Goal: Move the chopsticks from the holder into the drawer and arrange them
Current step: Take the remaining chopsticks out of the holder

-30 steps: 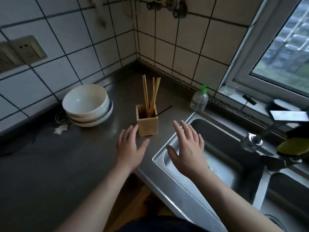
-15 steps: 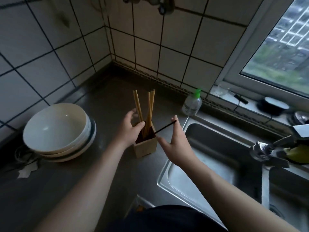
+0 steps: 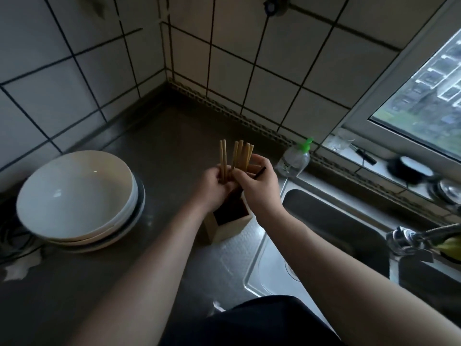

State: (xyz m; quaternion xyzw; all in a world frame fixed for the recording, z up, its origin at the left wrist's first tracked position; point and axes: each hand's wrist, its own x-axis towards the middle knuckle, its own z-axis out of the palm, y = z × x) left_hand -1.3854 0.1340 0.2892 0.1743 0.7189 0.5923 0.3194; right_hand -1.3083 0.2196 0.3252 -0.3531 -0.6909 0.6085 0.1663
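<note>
Counter [image 3: 154,136]: grey metal.
Chopsticks [image 3: 239,156]: slim pale wood; left hand [image 3: 214,186], right hand [image 3: 259,188], fingers curled round them.
Holder [image 3: 224,228]: square wooden box.
Beside: stacked bowls [image 3: 74,196].

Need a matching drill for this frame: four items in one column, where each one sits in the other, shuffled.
1. light wooden chopsticks
2. square wooden holder
3. stack of white ceramic bowls
4. clear plastic bottle with green cap

A. far left on the dark counter
B. gripped by the left hand and right hand
C. at the far corner of the steel sink
D. on the counter, just below both hands

Pairs: 1-B, 2-D, 3-A, 4-C
</note>
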